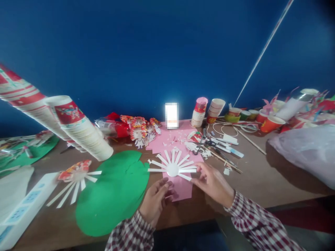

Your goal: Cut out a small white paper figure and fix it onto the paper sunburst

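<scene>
A flattened paper cup (172,166), cut into white strips that fan out from its round base, lies on a pink paper sheet (180,188) on the wooden table (261,174). My right hand (213,183) pinches the strips at the fan's right side. The fingers of my left hand (155,198) are bent and rest on the pink sheet just below the fan. Both sleeves are red-and-white plaid.
A large green paper shape (115,195) lies left of my hands, beside another cut cup fan (74,179). A long tilted stack of paper cups (78,130) and a white power strip (21,209) sit at the left. Scissors (202,143), sticks, cup stacks (200,111) and a plastic bag (306,150) fill the right.
</scene>
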`<state>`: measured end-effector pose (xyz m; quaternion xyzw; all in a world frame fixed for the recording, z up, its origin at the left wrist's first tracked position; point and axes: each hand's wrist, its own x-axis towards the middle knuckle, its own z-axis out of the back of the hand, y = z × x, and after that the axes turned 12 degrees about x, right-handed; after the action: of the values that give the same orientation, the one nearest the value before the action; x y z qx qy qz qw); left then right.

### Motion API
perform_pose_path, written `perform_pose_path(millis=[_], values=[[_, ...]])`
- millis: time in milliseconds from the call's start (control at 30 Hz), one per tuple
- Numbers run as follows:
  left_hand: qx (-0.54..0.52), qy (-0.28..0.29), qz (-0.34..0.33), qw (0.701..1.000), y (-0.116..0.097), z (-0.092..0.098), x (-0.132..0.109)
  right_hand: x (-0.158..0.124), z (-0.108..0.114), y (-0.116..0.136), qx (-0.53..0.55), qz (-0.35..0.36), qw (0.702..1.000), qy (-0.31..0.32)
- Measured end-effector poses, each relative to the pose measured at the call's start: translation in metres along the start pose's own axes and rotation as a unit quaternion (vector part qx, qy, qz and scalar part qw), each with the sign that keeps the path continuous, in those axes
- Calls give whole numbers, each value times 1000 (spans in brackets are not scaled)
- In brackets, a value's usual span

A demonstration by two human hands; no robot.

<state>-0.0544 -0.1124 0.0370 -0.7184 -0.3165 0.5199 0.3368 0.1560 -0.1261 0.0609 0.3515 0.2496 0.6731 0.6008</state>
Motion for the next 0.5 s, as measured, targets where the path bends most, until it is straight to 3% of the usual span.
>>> perform_pose_path(millis=[500], values=[[-85, -5, 31, 996, -1, 2, 9, 2, -22, 9, 74, 70, 994, 46]])
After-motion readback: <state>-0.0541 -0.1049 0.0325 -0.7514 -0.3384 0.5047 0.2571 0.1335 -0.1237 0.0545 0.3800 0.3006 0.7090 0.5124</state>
